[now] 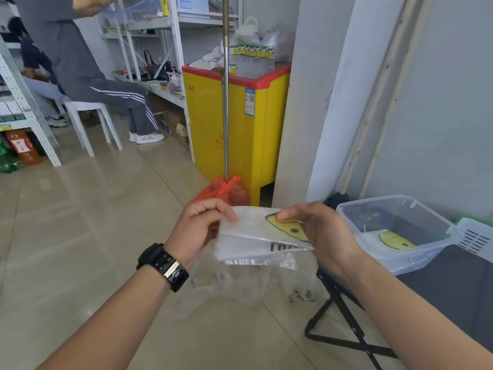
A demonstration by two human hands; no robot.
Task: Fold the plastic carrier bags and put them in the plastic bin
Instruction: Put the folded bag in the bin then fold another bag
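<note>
A white plastic carrier bag [256,236] with a yellow smiley print, folded into a flat wedge, is held up between both hands in the middle of the view. My left hand [200,228], with a black watch on its wrist, pinches the bag's left edge. My right hand [320,231] grips the right side, thumb on the smiley. The clear plastic bin [424,214] sits to the right on a dark folding table [458,284]. Inside it lies another folded smiley bag [394,240]. More loose clear bags [234,289] lie on the floor below my hands.
A yellow and red freezer chest [234,113] stands ahead, with a metal pole [226,102] and a red net bag [226,193] in front of it. A person sits on a white chair [88,116] at the left by white shelving [24,102]. A white ventilated box [477,236] adjoins the bin.
</note>
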